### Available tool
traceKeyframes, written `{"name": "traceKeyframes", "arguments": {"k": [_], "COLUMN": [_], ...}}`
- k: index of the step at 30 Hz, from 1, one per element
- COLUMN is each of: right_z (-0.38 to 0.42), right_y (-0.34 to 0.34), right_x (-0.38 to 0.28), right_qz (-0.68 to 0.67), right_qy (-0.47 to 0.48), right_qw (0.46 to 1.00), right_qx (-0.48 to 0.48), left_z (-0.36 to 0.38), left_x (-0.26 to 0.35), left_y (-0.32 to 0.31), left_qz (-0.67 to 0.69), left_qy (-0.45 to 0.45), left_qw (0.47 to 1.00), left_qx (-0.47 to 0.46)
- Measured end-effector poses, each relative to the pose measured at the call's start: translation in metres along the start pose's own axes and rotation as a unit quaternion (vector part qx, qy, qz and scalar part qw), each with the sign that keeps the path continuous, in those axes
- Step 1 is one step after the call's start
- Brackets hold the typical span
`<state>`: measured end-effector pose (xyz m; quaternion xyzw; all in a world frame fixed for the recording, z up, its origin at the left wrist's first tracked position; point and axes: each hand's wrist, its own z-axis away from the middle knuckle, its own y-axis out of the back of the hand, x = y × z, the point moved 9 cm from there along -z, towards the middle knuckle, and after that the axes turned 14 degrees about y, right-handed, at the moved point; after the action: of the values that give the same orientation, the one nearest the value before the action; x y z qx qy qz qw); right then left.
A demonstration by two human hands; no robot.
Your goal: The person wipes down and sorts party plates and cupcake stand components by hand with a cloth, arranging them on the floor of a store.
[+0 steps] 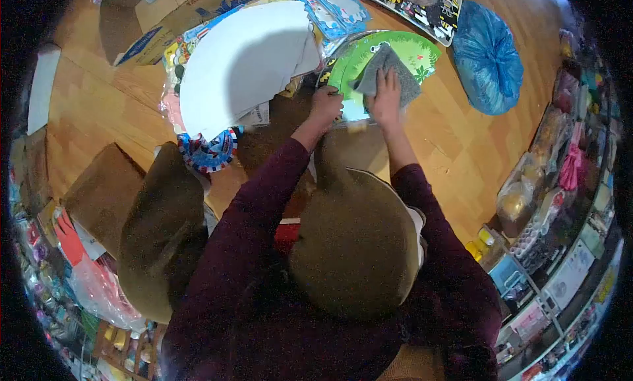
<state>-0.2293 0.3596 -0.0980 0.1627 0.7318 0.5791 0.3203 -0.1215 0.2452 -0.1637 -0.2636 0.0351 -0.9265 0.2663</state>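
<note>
My right hand (388, 99) presses a grey cloth (403, 81) down on a fan-shaped green printed sheet (422, 49). The cloth is folded and covers the middle of the sheet. At the sheet's left end, my left hand (326, 106) is closed with its fingers curled on the edge. Left of that hand lies a stack of large white fan-shaped sheets (217, 71), with colourful printed pieces showing under its rim.
An open cardboard box (178, 12) stands at the back left. A blue plastic bag (489, 58) sits at the back right, near a black printed package (445, 15). Packed shelves (554, 262) line the right side. My knee (353, 242) rises below my hands.
</note>
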Motion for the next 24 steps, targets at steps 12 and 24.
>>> {"name": "traceKeyframes", "arguments": {"k": [12, 24], "right_z": [0.028, -0.051], "right_y": [-0.045, 0.005], "right_x": [-0.061, 0.094], "right_qz": [-0.239, 0.064], "right_qy": [0.03, -0.157], "right_qw": [0.97, 0.984], "right_qx": [-0.021, -0.056], "left_z": [-0.039, -0.008], "left_x": [0.01, 0.015], "left_y": [0.003, 0.01], "left_qz": [-0.292, -0.266], "left_qy": [-0.124, -0.075], "left_qw": [0.945, 0.961], "left_qx": [0.078, 0.02]}}
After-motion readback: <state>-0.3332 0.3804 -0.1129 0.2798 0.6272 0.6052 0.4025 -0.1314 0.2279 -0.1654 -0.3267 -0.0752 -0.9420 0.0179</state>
